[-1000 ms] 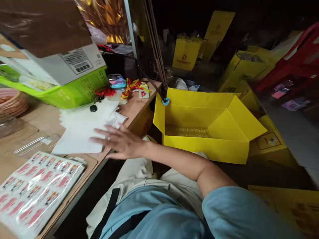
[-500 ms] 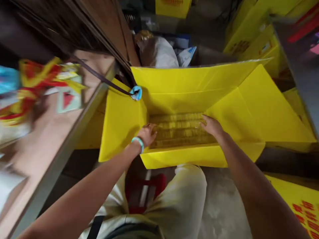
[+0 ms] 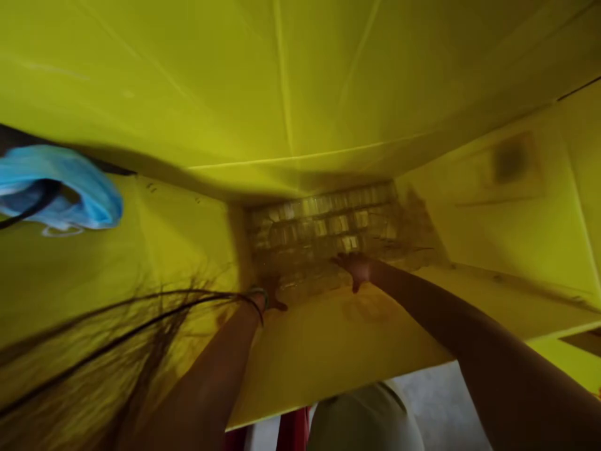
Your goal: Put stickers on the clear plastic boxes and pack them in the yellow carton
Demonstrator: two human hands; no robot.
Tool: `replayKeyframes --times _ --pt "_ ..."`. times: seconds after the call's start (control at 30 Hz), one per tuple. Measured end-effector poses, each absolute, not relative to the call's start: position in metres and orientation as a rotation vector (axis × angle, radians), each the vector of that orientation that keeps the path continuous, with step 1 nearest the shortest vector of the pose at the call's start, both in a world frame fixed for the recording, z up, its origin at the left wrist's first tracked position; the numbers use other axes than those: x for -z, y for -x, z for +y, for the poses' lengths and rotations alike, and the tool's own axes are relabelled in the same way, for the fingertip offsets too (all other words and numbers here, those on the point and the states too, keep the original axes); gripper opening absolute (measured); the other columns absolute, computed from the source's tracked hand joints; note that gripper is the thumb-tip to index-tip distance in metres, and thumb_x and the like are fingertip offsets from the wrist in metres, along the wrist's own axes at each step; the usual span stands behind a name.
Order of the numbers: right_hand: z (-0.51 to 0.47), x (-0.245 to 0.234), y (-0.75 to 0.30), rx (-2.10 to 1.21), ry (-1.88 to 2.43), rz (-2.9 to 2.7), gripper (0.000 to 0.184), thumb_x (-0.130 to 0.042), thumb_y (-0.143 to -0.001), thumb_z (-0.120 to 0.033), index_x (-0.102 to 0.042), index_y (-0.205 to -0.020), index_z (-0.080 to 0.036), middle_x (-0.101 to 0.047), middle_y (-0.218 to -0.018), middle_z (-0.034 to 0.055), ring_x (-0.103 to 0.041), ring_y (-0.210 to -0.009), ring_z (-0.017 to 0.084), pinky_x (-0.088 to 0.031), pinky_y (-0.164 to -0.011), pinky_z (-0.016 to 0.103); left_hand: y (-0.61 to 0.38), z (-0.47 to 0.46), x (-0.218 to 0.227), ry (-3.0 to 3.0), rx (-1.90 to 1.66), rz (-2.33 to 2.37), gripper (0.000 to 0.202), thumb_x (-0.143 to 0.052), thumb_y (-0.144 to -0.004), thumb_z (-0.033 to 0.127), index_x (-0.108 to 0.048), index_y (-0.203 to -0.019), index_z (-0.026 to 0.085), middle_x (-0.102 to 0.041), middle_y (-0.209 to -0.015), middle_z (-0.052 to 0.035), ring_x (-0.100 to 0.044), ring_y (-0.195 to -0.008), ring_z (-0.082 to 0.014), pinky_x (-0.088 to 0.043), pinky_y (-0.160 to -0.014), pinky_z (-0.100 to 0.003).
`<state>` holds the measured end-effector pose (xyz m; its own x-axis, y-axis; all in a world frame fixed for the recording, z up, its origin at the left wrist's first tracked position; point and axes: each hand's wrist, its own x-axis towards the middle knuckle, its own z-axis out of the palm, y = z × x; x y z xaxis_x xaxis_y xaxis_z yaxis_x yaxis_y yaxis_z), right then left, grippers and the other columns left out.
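Note:
Both my arms reach deep into a large yellow box. Rows of clear plastic-looking packs lie on its bottom, dim and blurred. My left hand is at the left end of the packs, fingers spread, a band around its wrist. My right hand stretches over the near rows, fingers extended and thumb apart. Nothing shows in either hand; whether they touch the packs, I cannot tell.
A blue face mask hangs on a dark cord at the box's left side. Dark hair-like strands cross the lower left. Below the near wall are my light-trousered leg, something red and grey floor.
My view has dropped close over the box, whose walls now fill most of it. Both hands have gone deeper, and the right has moved inward from the right end of the packs.

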<state>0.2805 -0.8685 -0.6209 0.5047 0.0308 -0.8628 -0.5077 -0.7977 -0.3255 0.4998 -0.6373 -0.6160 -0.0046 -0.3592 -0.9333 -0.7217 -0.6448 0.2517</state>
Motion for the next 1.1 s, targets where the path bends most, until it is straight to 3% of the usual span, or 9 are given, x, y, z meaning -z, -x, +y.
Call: replayKeyframes --times 0.1,0.2,0.3,0.37,0.57,0.73,0.87,0.97,1.1 --pt "-0.851 0.625 -0.268 -1.280 2.209 0.345 0.121 -0.085 -0.052 -0.031 -0.016 -0.151 -0.031 -0.025 -0.156 0.0140 -0.042 -0.129 0.040 -0.037 -0.101 0.050 -0.493 -0.623 0.625 1.917 -1.611 1.219 0.073 -0.068 -0.078 0.044 -0.038 -0.141 0.022 -0.038 -0.147 -0.0128 -0.038 -0.131 -0.0351 -0.035 -0.105 -0.056" --pt "-0.848 0.627 -0.254 -1.303 2.259 0.422 0.121 -0.081 -0.056 -0.036 -0.008 -0.152 -0.030 -0.018 -0.158 0.0162 -0.030 -0.135 0.047 -0.028 -0.103 0.062 -0.487 -0.618 0.632 1.903 -1.515 1.217 0.097 -0.073 -0.065 0.048 -0.026 -0.148 0.026 -0.033 -0.151 -0.0135 -0.030 -0.136 -0.0397 -0.032 -0.104 -0.057" --pt "-0.852 0.631 -0.241 -1.376 2.304 0.554 0.127 -0.081 -0.054 -0.040 -0.001 -0.152 -0.030 -0.009 -0.159 0.0162 -0.023 -0.135 0.054 -0.024 -0.099 0.071 -0.481 -0.615 0.634 1.927 -1.401 1.159 0.093 -0.068 -0.068 0.041 -0.023 -0.148 0.025 -0.033 -0.150 -0.0172 -0.034 -0.132 -0.0401 -0.036 -0.098 -0.057" --pt "-0.855 0.634 -0.234 -1.432 2.315 0.621 0.131 -0.082 -0.051 -0.038 0.001 -0.152 -0.031 -0.006 -0.160 0.0169 -0.029 -0.131 0.056 -0.028 -0.095 0.071 -0.478 -0.614 0.634 1.935 -1.347 1.128 0.091 -0.065 -0.068 0.031 -0.022 -0.148 0.025 -0.033 -0.149 -0.0185 -0.038 -0.129 -0.0396 -0.040 -0.093 -0.055" --pt "-0.857 0.635 -0.225 -1.425 2.309 0.585 0.131 -0.084 -0.048 -0.029 -0.004 -0.152 -0.034 -0.016 -0.158 0.0176 -0.050 -0.118 0.046 -0.037 -0.095 0.061 -0.482 -0.612 0.638 1.907 -1.357 1.212 0.089 -0.064 -0.067 0.024 -0.023 -0.146 0.026 -0.035 -0.148 -0.0154 -0.044 -0.125 -0.0354 -0.039 -0.094 -0.049" --pt "-0.859 0.626 -0.220 -1.266 2.391 0.507 0.096 -0.064 -0.073 -0.027 -0.010 -0.153 -0.026 -0.026 -0.155 0.0147 -0.030 -0.137 0.039 -0.017 -0.109 0.060 -0.484 -0.611 0.644 1.895 -1.401 1.235 0.079 -0.064 -0.070 0.030 -0.034 -0.142 0.021 -0.048 -0.137 -0.0162 -0.048 -0.120 -0.0326 -0.041 -0.094 -0.045" --pt "-0.863 0.635 -0.225 -1.233 2.416 0.543 0.102 -0.067 -0.071 -0.039 -0.009 -0.153 -0.025 -0.017 -0.158 0.0152 -0.021 -0.139 0.045 -0.014 -0.105 0.068 -0.483 -0.610 0.645 1.937 -1.356 1.209 0.087 -0.066 -0.068 0.034 -0.028 -0.145 0.023 -0.041 -0.142 -0.0178 -0.039 -0.129 -0.0385 -0.035 -0.098 -0.055" --pt "-0.865 0.645 -0.234 -1.208 2.444 0.600 0.099 -0.064 -0.072 -0.036 -0.006 -0.153 -0.024 -0.025 -0.154 0.0187 -0.035 -0.129 0.047 -0.021 -0.101 0.068 -0.484 -0.609 0.645 1.951 -1.368 1.184 0.085 -0.067 -0.067 0.033 -0.030 -0.144 0.023 -0.043 -0.140 -0.0187 -0.046 -0.122 -0.0395 -0.039 -0.093 -0.053" --pt "-0.860 0.647 -0.241 -1.161 2.454 0.505 0.091 -0.061 -0.074 -0.032 -0.014 -0.152 -0.027 -0.045 -0.141 0.0162 -0.048 -0.116 0.039 -0.029 -0.099 0.055 -0.485 -0.612 0.646 1.955 -1.446 1.188 0.074 -0.066 -0.068 0.029 -0.039 -0.137 0.024 -0.052 -0.131 -0.0145 -0.055 -0.113 -0.0330 -0.044 -0.089 -0.042"
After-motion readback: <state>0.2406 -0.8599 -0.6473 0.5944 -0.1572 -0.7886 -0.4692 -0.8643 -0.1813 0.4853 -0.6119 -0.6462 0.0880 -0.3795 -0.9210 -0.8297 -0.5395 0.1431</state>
